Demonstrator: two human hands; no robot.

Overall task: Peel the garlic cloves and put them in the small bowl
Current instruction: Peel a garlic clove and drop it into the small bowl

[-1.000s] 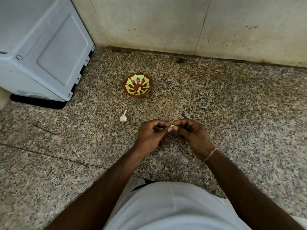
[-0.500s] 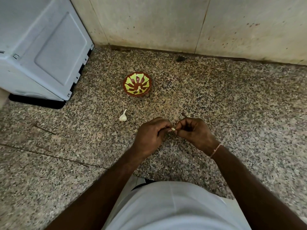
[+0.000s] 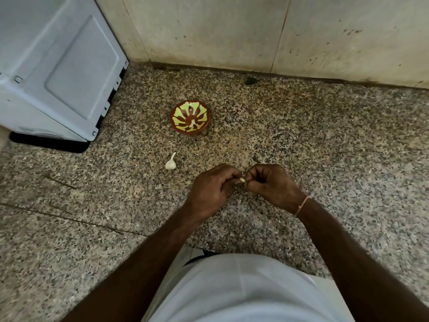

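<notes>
Head view: both hands, left hand [image 3: 210,189] and right hand [image 3: 271,185], pinch pale garlic clove [image 3: 242,180] above speckled granite counter [image 3: 325,140]; glossy round bowl [image 3: 190,117] beyond.

One bowl [image 3: 190,117], three garlic pieces — bowl [image 3: 192,123], counter [image 3: 170,164], fingertips [image 3: 242,180].

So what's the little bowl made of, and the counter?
The bowl looks like glazed clay or ceramic: a red-brown body with a painted yellow-green pattern and a slight shine, though painted plastic can't be ruled out. The counter looks like polished granite: speckled black, grey and tan grains, smooth with a dull sheen.
</notes>
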